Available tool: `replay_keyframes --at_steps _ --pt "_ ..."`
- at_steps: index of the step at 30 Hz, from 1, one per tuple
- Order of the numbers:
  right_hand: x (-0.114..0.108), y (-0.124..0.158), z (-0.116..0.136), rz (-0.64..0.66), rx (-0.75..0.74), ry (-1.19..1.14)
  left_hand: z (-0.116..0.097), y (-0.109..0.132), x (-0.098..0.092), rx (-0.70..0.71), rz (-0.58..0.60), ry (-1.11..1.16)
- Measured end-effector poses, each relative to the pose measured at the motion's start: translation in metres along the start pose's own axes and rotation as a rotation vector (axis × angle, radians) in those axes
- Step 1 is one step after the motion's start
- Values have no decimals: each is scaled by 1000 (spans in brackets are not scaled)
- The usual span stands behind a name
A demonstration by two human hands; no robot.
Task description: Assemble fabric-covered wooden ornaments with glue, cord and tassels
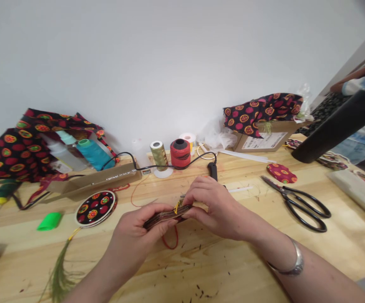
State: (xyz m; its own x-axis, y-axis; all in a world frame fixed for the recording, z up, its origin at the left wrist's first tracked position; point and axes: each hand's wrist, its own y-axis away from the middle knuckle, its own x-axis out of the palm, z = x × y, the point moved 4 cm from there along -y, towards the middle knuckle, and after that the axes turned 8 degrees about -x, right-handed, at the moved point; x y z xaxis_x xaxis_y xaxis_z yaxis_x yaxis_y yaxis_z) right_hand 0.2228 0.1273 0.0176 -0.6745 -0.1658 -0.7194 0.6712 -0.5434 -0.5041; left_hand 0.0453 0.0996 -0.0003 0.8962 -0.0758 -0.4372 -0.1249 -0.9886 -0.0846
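My left hand [134, 231] grips a flat, dark, layered fabric piece [161, 217] between thumb and fingers, its edge turned towards me. At the top of that edge sits a small yellow cord knot [176, 207]. My right hand [217, 208] pinches the other end of the piece beside the knot; its fingers hide part of it. A red cord loop [171, 245] hangs below onto the wooden table [157, 277]. To the left lies a round patterned fabric ornament [94, 209] with a green tassel [60, 273].
Black-handled scissors [305, 206] and a red fabric disc [281, 173] lie at right. Behind my hands stand thread spools [180, 155] and a black glue gun [213, 171]. A cardboard box [261, 141], a black tube [337, 126] and another person's sleeve [363, 84] are further right.
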Motion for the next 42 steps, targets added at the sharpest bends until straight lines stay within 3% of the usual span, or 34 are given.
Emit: replay_keyframes --at_steps 10,16,25,29,34,42 --pt "0 0 1 -5 5 -9 -4 -1 -1 117 -71 -56" --pt "-2 0 2 -9 13 -42 -4 -1 -2 126 -56 -80" --pt "-13 2 -12 -71 219 -322 -4 3 -3 169 -20 -96" --pt "-5 3 -14 146 254 -406 -4 4 0 215 60 -104" --pt "-2 3 -9 296 259 -496 -9 4 7 224 246 -55" --pt "1 4 -17 166 460 -631 -13 6 7 259 285 -39"
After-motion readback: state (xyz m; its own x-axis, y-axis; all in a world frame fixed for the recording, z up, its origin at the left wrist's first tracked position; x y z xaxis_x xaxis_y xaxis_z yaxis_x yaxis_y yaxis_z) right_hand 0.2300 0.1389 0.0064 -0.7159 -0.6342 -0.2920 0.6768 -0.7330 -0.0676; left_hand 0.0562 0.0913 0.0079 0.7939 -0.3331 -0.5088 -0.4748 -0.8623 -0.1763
